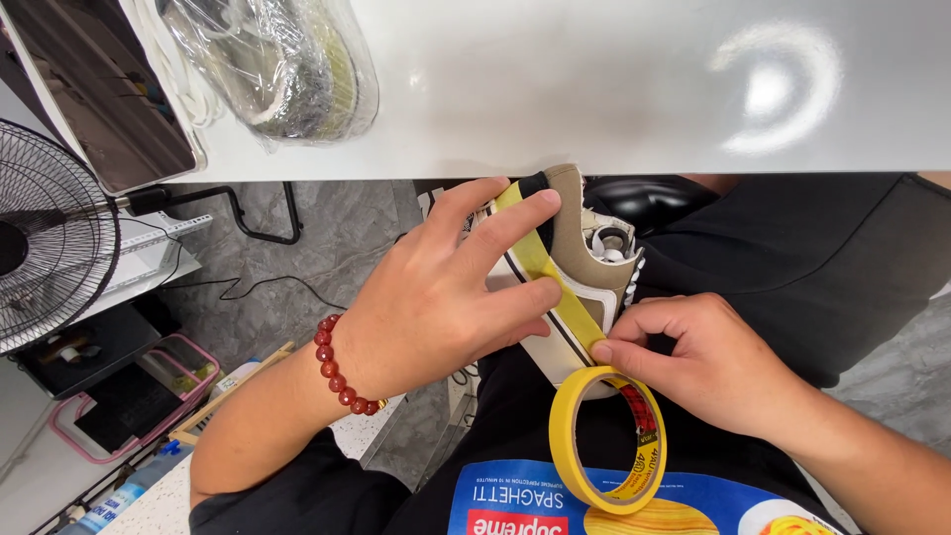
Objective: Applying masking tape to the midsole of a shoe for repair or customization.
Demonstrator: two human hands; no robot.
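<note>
Left hand (436,307) fingers press yellow tape (555,287) onto the tan shoe (584,248); right hand (703,362) fingers pinch the tape roll (606,438)

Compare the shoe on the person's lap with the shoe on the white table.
The lap shoe is bare, tan and white; the table shoe is wrapped in clear plastic and looks greenish-grey. The lap shoe is gripped by the left hand while the right hand presses yellow tape along its sole edge; the table shoe lies untouched on the white table, with no tape visible. Both are low sneakers with pale soles.
</note>
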